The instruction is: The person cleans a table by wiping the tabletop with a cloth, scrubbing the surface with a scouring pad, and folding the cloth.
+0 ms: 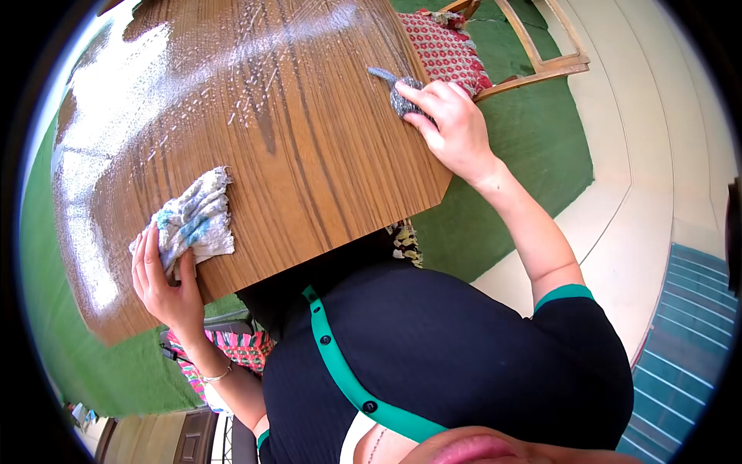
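White frayed cloth point(199, 215), left hand point(166, 292) | grey nubbly wad point(403, 99), right hand point(457, 130)

Behind the left fingers point(152, 259), I see a thin, shiny bracelet point(219, 377). Well back from the right fingers point(421, 98), a dark short sleeve point(583, 340) ends in a green band point(564, 293). Farther behind both, the dark top point(471, 348) has a green placket point(342, 370) with round black buttons point(369, 407).
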`<action>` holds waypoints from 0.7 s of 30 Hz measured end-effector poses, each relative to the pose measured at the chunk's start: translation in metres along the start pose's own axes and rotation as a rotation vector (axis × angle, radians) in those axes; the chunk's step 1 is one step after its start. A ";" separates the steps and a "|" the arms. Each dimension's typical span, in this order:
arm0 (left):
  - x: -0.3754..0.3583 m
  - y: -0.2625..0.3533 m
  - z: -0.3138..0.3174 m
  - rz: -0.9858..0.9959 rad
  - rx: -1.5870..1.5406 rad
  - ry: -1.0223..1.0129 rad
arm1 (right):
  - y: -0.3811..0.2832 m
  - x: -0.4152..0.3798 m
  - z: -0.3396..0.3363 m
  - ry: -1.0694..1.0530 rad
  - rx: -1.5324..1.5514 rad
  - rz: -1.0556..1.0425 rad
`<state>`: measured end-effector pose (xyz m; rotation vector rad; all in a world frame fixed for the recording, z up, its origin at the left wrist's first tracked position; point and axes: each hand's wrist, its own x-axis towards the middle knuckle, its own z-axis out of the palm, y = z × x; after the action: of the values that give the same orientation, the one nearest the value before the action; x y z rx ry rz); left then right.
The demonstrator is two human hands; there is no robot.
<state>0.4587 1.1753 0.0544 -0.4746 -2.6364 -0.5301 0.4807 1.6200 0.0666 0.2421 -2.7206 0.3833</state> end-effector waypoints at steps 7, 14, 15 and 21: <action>0.000 0.000 0.000 0.013 0.023 0.012 | 0.057 0.083 0.047 0.098 -0.054 -0.084; -0.001 -0.001 -0.001 0.025 0.023 0.039 | 0.071 0.134 0.065 0.073 -0.080 0.007; -0.002 -0.002 -0.001 0.023 0.015 0.042 | 0.065 0.117 0.059 0.079 -0.100 -0.027; -0.001 -0.002 -0.001 0.030 0.000 0.048 | -0.017 -0.021 -0.007 -0.018 0.039 0.024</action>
<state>0.4593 1.1731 0.0548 -0.4949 -2.5792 -0.5251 0.5058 1.6080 0.0689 0.2255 -2.7382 0.4439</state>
